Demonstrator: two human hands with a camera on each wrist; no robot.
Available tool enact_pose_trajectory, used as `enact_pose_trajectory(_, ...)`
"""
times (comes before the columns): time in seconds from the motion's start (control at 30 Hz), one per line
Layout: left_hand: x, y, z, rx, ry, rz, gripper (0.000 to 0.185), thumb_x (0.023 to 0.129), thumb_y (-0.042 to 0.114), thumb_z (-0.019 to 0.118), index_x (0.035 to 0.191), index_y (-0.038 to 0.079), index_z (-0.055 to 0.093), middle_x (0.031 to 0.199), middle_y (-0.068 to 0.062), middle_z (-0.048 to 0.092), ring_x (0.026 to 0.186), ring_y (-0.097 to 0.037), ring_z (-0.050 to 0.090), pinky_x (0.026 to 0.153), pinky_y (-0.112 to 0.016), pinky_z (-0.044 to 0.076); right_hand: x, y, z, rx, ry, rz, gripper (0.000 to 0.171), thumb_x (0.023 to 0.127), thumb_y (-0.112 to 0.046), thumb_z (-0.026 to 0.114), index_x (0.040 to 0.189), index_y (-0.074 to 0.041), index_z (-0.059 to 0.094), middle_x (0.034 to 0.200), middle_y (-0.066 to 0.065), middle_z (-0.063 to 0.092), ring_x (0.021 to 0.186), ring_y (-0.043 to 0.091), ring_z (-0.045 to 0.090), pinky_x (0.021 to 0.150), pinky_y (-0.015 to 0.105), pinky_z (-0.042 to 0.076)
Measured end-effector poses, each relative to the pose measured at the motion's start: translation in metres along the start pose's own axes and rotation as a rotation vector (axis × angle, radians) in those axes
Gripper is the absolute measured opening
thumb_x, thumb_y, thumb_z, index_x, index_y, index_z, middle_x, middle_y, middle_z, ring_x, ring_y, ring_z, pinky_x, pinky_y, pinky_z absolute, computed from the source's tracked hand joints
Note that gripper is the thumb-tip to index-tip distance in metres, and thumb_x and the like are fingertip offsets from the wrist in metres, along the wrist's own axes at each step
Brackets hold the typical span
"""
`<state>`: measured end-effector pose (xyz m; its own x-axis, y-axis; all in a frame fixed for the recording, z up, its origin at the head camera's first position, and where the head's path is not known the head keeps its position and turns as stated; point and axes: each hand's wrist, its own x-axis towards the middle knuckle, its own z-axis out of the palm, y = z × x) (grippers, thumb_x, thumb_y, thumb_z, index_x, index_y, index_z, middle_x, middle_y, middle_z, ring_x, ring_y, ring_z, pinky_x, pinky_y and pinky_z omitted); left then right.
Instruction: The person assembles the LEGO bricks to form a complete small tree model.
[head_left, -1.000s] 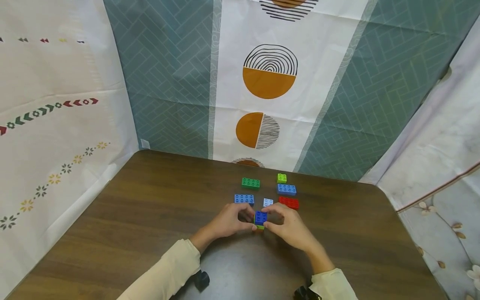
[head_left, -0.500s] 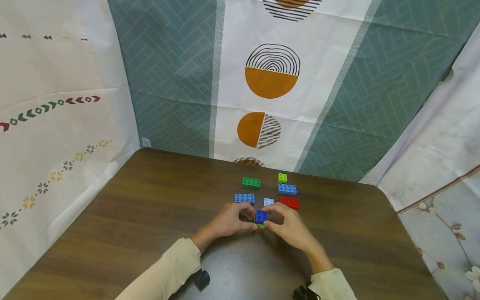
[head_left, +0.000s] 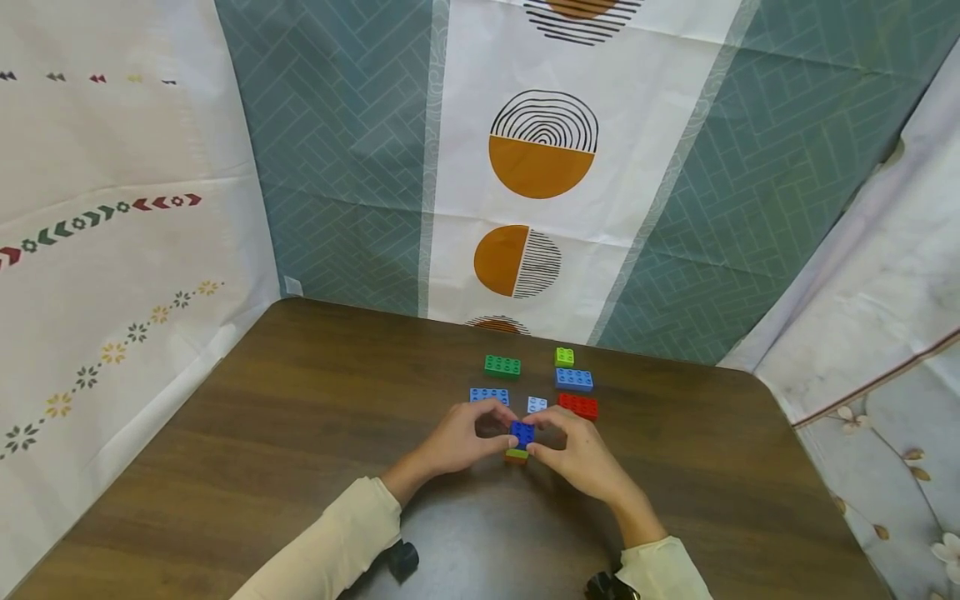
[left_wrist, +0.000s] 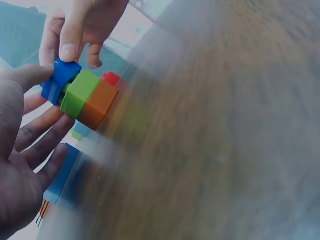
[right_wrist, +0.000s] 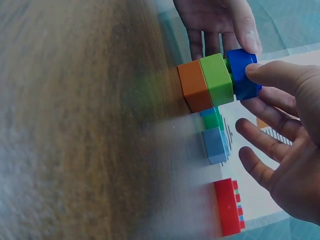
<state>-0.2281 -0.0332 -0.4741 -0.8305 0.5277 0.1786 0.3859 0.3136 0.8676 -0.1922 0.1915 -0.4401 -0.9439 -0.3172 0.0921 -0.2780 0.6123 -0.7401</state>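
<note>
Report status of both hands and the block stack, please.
Left hand and right hand pinch blue block atop stack, not fully seated. Loose red block close behind; nothing blocking.

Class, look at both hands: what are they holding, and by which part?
Both the left hand and right hand pinch the dark blue brick by its opposite sides, atop the green brick and orange brick.

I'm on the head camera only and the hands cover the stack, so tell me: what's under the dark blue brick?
Observer: A green brick, and below that an orange brick resting on the table.
Operator: Is the top one pushed fully down?
Observer: No. The right wrist view shows a gap under the dark blue brick, with green studs exposed.
Operator: Which hand holds it?
Observer: Both. The left hand and the right hand each have a thumb on its sides.
</note>
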Motion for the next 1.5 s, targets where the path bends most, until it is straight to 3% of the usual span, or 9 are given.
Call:
enact_pose_trajectory(0.5,-0.001,0.004,-0.002,-0.030,-0.033,0.015,0.023,0.087,0.035,0.071,0.107,0.027,0.063,0.105,0.010,0.067,0.099,-0.009,0.065,0.088,-0.027,0.055,0.000,0.001,0.000,0.014,-0.006,0.018,0.031,0.084,-0.027,0.075,0.112,-0.035,0.065,0.110,-0.015,0.064,0.114,0.016,0.057,0.099,0.055,0.046)
enact_pose_trajectory(0.83,0.001,0.000,-0.001,-0.034,-0.034,0.032,0.021,0.087,0.035,0.070,0.106,0.028,0.062,0.105,0.010,0.067,0.101,-0.011,0.065,0.089,-0.031,0.055,0.002,0.008,0.000,0.038,-0.014,0.024,0.030,0.083,-0.030,0.075,0.111,-0.037,0.065,0.110,-0.014,0.064,0.114,0.016,0.056,0.099,0.058,0.044)
enact_pose_trajectory(1.5,0.002,0.000,-0.003,-0.017,-0.054,0.028,0.020,0.087,0.034,0.071,0.105,0.027,0.063,0.105,0.010,0.067,0.101,-0.012,0.065,0.089,-0.030,0.055,0.003,0.013,0.005,0.059,-0.020,-0.039,0.028,0.085,-0.028,0.074,0.111,-0.033,0.066,0.110,-0.013,0.066,0.114,0.018,0.059,0.104,0.060,0.038)
